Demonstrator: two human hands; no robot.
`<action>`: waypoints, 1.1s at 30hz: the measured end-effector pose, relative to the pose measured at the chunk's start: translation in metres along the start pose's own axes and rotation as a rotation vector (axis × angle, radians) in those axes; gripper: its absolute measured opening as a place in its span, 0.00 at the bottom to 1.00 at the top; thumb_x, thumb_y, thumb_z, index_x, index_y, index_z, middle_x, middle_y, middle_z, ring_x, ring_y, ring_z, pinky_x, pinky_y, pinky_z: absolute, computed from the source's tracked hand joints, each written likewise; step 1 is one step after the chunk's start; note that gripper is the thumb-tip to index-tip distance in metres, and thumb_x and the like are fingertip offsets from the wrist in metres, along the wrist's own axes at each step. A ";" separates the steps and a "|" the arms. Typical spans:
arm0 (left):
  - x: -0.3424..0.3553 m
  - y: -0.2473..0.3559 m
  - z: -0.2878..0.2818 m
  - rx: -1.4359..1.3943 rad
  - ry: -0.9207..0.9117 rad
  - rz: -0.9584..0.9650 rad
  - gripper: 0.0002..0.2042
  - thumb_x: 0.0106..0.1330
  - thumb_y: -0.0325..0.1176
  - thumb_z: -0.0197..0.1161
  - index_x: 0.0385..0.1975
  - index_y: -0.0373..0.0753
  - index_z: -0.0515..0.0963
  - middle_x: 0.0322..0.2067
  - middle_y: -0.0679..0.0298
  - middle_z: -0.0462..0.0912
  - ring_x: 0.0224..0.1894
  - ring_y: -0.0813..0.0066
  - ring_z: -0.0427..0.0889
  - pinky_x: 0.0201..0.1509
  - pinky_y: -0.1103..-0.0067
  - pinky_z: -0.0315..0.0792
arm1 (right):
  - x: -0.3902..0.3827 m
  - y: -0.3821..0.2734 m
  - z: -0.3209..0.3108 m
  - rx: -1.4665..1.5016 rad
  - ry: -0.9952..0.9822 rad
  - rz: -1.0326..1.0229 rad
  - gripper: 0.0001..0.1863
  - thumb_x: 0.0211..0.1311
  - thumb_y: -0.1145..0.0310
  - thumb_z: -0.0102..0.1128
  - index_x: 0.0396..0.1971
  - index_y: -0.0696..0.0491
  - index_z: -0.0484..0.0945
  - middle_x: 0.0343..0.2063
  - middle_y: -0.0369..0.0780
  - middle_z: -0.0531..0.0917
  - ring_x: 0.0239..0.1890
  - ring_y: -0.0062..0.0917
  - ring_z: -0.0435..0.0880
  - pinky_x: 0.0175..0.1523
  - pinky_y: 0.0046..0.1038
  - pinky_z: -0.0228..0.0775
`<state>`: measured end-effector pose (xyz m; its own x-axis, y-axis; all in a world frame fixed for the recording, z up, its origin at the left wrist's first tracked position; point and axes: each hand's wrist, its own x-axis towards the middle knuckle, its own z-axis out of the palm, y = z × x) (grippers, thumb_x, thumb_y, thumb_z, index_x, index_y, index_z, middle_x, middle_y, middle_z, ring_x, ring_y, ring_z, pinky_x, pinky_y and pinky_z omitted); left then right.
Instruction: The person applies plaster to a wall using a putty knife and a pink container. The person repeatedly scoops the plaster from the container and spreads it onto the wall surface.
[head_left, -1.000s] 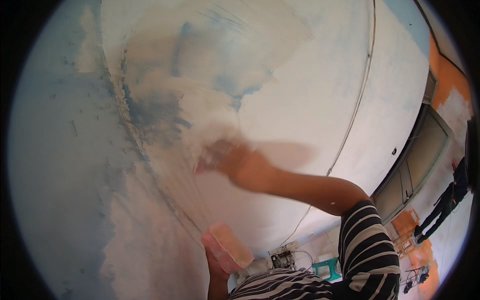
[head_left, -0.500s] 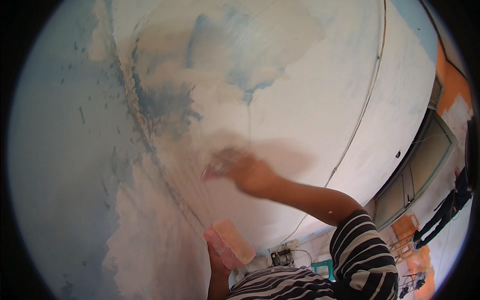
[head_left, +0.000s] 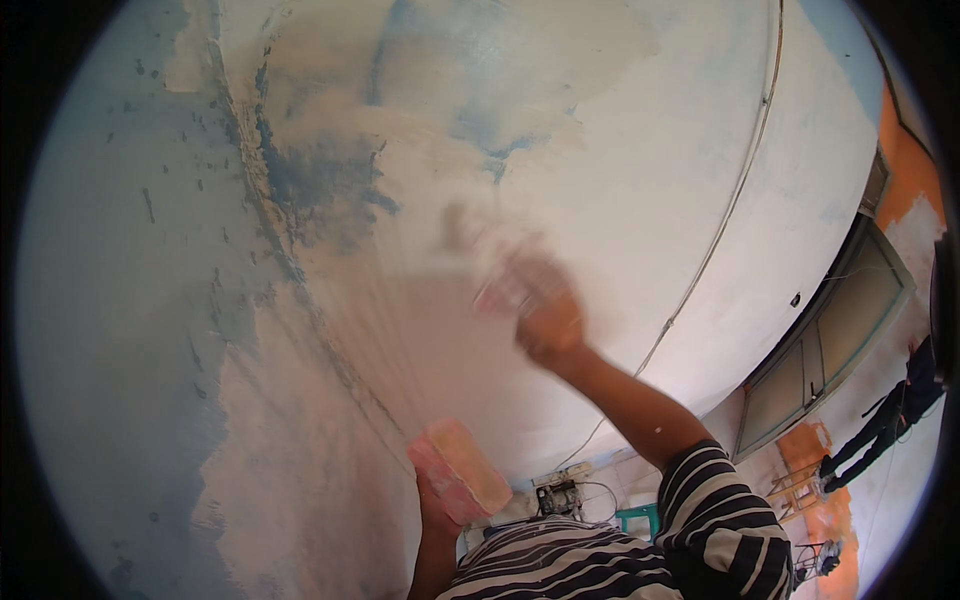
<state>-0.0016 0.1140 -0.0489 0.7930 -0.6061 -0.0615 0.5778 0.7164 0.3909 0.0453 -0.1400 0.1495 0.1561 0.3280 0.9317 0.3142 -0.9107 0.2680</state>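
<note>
My right hand [head_left: 553, 318] is raised in front of a pale, patchy wall [head_left: 610, 170], its fingers closed on a scraper [head_left: 500, 285] smeared by motion. The tool looks whitish with a reddish part; whether its edge touches the wall I cannot tell. Low and to the left, my left hand [head_left: 436, 508] grips a pink, block-shaped holder [head_left: 462, 468] with a smooth peach-coloured face. Most of that hand's fingers are hidden behind the holder. Fresh-looking cream filler and bare blue patches [head_left: 330, 190] mark the wall above my hands.
A rough seam [head_left: 262, 205] runs down the wall corner at left. A thin cable [head_left: 735, 200] hangs along the wall at right. Beyond are a door [head_left: 815, 370], a person [head_left: 900, 405] in dark clothes, a green stool [head_left: 638, 520] and some machinery [head_left: 560, 495].
My right hand has swung right and slightly up with the scraper, away from the wall corner. The left hand keeps the pink holder in nearly the same place. The view has shifted slightly.
</note>
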 end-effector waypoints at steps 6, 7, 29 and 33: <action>0.000 -0.013 -0.002 0.002 -0.047 -0.044 0.33 0.71 0.64 0.48 0.65 0.43 0.66 0.56 0.61 0.77 0.56 0.63 0.78 0.58 0.61 0.76 | 0.054 0.068 -0.008 -0.252 0.166 0.129 0.28 0.48 0.81 0.60 0.53 0.51 0.81 0.59 0.45 0.78 0.58 0.44 0.77 0.58 0.43 0.71; 0.000 -0.012 0.002 -0.035 -0.019 -0.067 0.33 0.71 0.64 0.48 0.65 0.44 0.66 0.55 0.62 0.77 0.56 0.63 0.78 0.58 0.61 0.76 | 0.021 0.058 0.020 -0.261 0.040 0.079 0.27 0.49 0.80 0.59 0.54 0.50 0.80 0.60 0.44 0.77 0.60 0.42 0.76 0.60 0.43 0.69; 0.005 0.006 0.004 -0.011 -0.025 0.023 0.32 0.71 0.63 0.49 0.66 0.46 0.63 0.58 0.62 0.75 0.58 0.62 0.77 0.59 0.61 0.75 | -0.008 -0.001 -0.006 0.081 -0.363 0.018 0.25 0.58 0.77 0.55 0.55 0.42 0.79 0.64 0.37 0.74 0.71 0.32 0.65 0.74 0.41 0.54; 0.011 0.001 -0.023 0.021 -0.123 0.032 0.33 0.71 0.63 0.49 0.67 0.46 0.62 0.58 0.62 0.75 0.58 0.62 0.77 0.60 0.61 0.75 | 0.078 0.046 -0.035 0.396 0.321 0.535 0.21 0.53 0.82 0.57 0.50 0.62 0.80 0.49 0.51 0.83 0.52 0.37 0.84 0.44 0.27 0.81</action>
<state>0.0122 0.1162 -0.0703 0.7808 -0.6215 0.0645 0.5471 0.7299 0.4098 0.0387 -0.1649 0.2426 0.1197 -0.2804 0.9524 0.5963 -0.7466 -0.2948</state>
